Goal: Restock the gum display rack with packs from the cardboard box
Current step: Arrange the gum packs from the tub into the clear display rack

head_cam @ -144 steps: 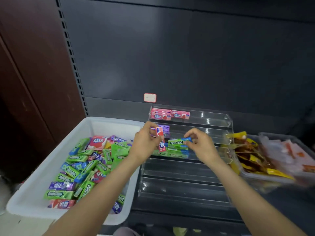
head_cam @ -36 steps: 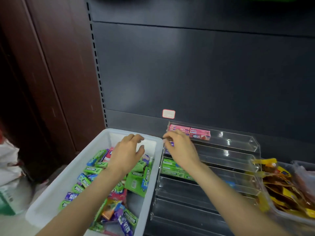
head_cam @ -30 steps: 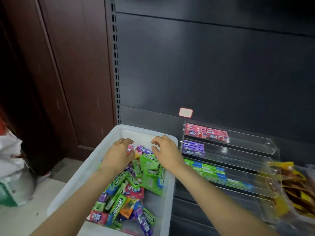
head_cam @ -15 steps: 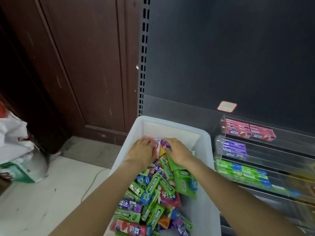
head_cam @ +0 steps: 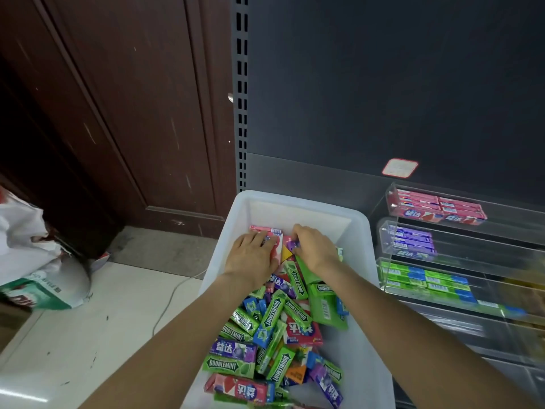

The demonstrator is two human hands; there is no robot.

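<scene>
A white bin (head_cam: pixel 362 231) holds several loose gum packs in green, purple, pink and blue. My left hand (head_cam: pixel 253 256) lies flat on a pink pack (head_cam: pixel 275 240) at the bin's far end, fingers straight. Beside it, my right hand (head_cam: pixel 315 249) curls its fingertips onto a small purple pack (head_cam: pixel 291 246). To the right stands the clear tiered rack (head_cam: pixel 386 234), with pink packs (head_cam: pixel 436 208) on the top tier, purple packs (head_cam: pixel 410 242) on the second and green and blue packs (head_cam: pixel 424 280) on the third.
A dark shelf back panel with a slotted upright (head_cam: pixel 241 98) rises behind the bin, carrying a small price label (head_cam: pixel 399 167). A brown wooden door (head_cam: pixel 118 113) is at the left. A white plastic bag (head_cam: pixel 29 261) and a thin cable (head_cam: pixel 174 293) lie on the floor.
My right hand left the rack and joined my left hand in the bin. Both hands reached to the bin's far end while the view swung left.
</scene>
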